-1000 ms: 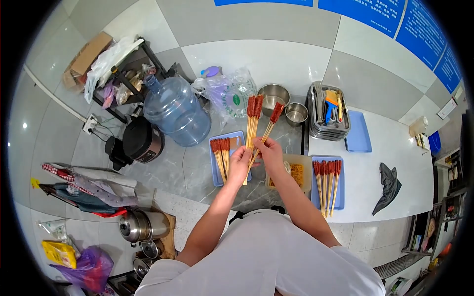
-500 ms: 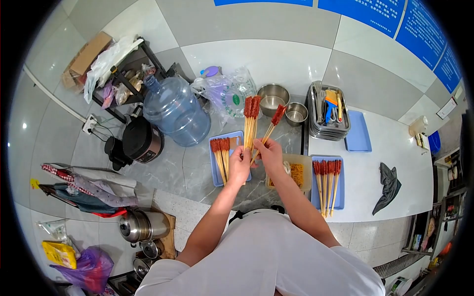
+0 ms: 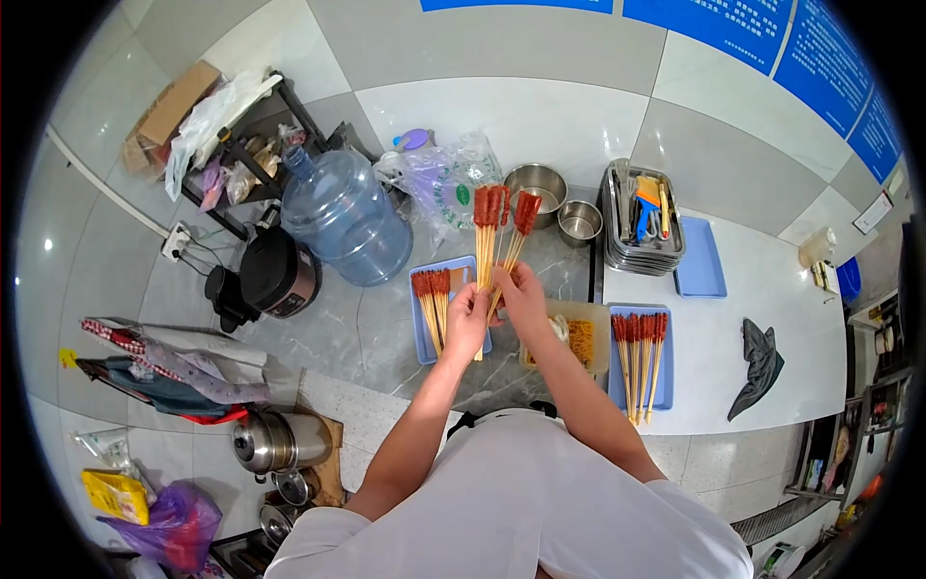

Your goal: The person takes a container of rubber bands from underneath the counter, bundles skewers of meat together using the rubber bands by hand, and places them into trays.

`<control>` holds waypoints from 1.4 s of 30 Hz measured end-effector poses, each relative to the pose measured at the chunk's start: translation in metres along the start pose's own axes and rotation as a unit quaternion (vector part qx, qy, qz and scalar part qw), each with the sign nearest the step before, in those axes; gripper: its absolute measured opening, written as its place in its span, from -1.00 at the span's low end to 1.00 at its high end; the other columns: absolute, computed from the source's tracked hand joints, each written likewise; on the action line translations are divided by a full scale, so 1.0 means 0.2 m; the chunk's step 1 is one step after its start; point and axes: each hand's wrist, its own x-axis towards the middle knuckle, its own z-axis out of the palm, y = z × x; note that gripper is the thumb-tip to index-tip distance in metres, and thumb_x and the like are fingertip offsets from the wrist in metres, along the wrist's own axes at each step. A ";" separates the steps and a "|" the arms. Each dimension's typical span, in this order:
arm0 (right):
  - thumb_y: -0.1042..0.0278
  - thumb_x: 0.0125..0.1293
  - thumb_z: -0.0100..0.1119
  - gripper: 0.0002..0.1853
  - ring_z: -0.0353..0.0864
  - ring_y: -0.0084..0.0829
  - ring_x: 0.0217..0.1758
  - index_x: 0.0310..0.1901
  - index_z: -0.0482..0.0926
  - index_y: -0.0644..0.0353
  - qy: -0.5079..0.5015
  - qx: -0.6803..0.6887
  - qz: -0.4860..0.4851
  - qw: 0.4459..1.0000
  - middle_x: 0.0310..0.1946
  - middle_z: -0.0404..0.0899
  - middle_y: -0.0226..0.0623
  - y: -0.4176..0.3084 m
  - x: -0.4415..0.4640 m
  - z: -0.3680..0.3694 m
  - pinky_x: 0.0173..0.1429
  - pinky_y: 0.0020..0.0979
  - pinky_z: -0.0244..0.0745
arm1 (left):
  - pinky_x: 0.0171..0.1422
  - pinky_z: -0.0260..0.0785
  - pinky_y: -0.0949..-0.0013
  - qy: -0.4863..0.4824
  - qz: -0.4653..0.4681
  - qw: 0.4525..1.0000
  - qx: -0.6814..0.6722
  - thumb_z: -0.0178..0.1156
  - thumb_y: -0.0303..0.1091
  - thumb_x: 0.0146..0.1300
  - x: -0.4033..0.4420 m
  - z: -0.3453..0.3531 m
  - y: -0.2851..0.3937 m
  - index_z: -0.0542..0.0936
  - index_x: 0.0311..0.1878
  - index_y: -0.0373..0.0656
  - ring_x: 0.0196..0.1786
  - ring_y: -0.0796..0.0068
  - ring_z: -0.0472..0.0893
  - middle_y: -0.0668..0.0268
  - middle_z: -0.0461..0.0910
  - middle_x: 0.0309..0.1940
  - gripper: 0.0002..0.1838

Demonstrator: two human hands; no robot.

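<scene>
Grip of left hand (image 3: 470,320) is closed around left bundle (image 3: 485,256), skewers held upright, red ends up. Right bundle (image 3: 526,214) is pinched at its sticks by right hand (image 3: 522,294), tilted to the right; whose grip the skewer between the bundles is in cannot be told. Both bundles are held above the grey surface (image 3: 333,352), left of and beyond the box (image 3: 599,333). Orange bits (image 3: 581,341) are held in the box, which is partly covered by the right forearm. Left of the box, more skewers are laid in left tray (image 3: 424,349); right of it, others are laid in right tray (image 3: 667,386), sticks overhanging the near edge. Beyond the box, large pot (image 3: 535,191) and small pot (image 3: 580,223) are set side by side. Tools are stacked in metal trays (image 3: 644,259), beyond and right of the box. Black cloth (image 3: 758,371) is placed well right of the box on the white surface (image 3: 704,328).
</scene>
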 end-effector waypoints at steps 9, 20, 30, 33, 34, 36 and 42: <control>0.29 0.39 0.18 -0.80 0.48 -0.68 -0.51 -0.22 0.56 0.28 -0.025 -0.034 0.015 0.999 -0.45 0.55 -0.46 -0.01 -0.01 -0.02 -0.50 -0.54 0.37 | -0.40 0.54 0.48 -0.012 -0.015 1.000 -0.006 -0.07 -0.29 0.53 -0.01 -0.05 -0.03 0.51 -0.16 -0.23 -0.53 0.66 0.48 0.32 0.60 -0.39 -0.76; 0.28 0.40 0.17 -0.80 0.47 -0.66 -0.51 -0.20 0.54 0.27 0.005 -0.006 0.013 1.000 -0.42 0.55 -0.42 0.03 -0.01 -0.02 -0.49 -0.55 0.39 | -0.44 0.53 0.45 -0.008 -0.006 1.000 0.007 -0.04 -0.29 0.51 0.00 -0.05 -0.02 0.51 -0.18 -0.27 -0.55 0.64 0.51 0.33 0.56 -0.46 -0.75; 0.28 0.40 0.17 -0.81 0.42 -0.69 -0.55 -0.24 0.56 0.26 -0.034 0.017 0.029 0.999 -0.51 0.52 -0.49 -0.02 -0.02 -0.01 -0.48 -0.57 0.31 | -0.47 0.51 0.46 -0.019 -0.013 1.000 0.012 -0.05 -0.26 0.52 -0.03 -0.06 0.00 0.52 -0.22 -0.22 -0.55 0.65 0.50 0.30 0.60 -0.43 -0.73; 0.28 0.42 0.14 -0.81 0.42 -0.69 -0.53 -0.22 0.52 0.25 -0.012 -0.003 0.020 1.000 -0.48 0.53 -0.47 0.01 -0.02 -0.01 -0.48 -0.57 0.32 | -0.44 0.54 0.45 0.009 0.019 0.999 0.044 0.00 -0.29 0.50 -0.03 -0.03 0.00 0.51 -0.22 -0.22 -0.51 0.65 0.52 0.31 0.61 -0.40 -0.78; 0.28 0.42 0.14 -0.81 0.42 -0.69 -0.53 -0.22 0.52 0.25 -0.012 -0.003 0.021 1.000 -0.48 0.53 -0.47 0.03 -0.02 -0.01 -0.48 -0.57 0.32 | -0.44 0.54 0.45 0.010 0.019 0.999 0.044 0.00 -0.29 0.50 -0.03 -0.03 0.00 0.51 -0.22 -0.22 -0.51 0.65 0.52 0.31 0.61 -0.40 -0.78; 0.28 0.43 0.12 -0.82 0.44 -0.69 -0.51 -0.18 0.49 0.24 -0.005 -0.025 -0.002 1.000 -0.45 0.53 -0.46 0.05 -0.01 -0.02 -0.47 -0.57 0.32 | -0.38 0.56 0.45 0.051 0.006 0.998 0.037 0.06 -0.36 0.46 -0.02 -0.03 -0.01 0.51 -0.23 -0.23 -0.47 0.64 0.55 0.32 0.62 -0.36 -0.84; 0.26 0.40 0.19 -0.81 0.41 -0.69 -0.53 -0.16 0.53 0.22 0.013 -0.010 -0.014 1.000 -0.48 0.52 -0.47 0.01 -0.03 0.02 -0.48 -0.58 0.32 | -0.32 0.55 0.48 -0.006 0.019 1.000 0.003 0.11 -0.38 0.44 0.01 -0.09 -0.03 0.55 -0.22 -0.23 -0.43 0.65 0.57 0.34 0.62 -0.37 -0.87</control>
